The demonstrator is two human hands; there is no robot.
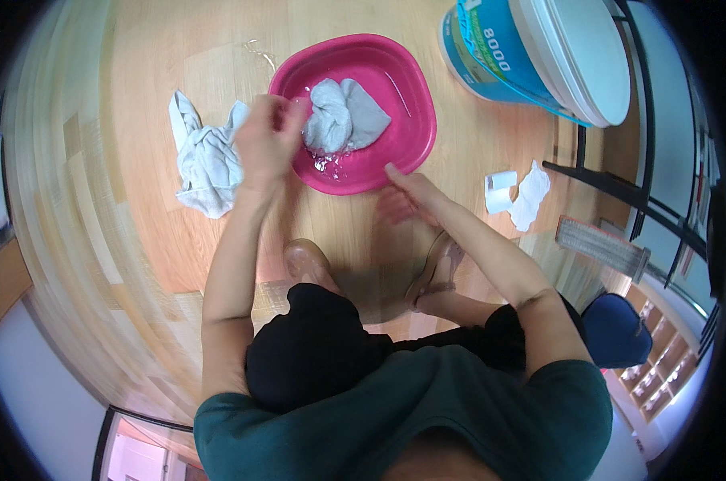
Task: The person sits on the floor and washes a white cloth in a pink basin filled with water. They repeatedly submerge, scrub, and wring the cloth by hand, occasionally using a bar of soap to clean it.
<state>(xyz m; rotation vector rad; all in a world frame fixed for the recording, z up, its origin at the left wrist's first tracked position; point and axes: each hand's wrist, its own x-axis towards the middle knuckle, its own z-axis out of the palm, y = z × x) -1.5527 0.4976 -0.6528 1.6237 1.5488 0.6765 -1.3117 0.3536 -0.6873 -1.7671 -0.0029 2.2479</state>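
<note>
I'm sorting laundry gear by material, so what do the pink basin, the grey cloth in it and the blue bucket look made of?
Pink basin: probably plastic, smooth and glossy, with bright reflections. 
Grey cloth: fabric, matte and soft in its folds; I can't tell the fibre. 
Blue bucket: likely plastic, smooth, with a moulded-looking rim.

Basin (407,120) ahead of right hand (415,192); left hand (271,136) at its left rim. Wet cloth (343,116) in basin, second cloth (209,164) on floor (155,264) left of left hand. Bucket (499,60) ahead-right of right hand; scraps (530,196) to its right.
</note>
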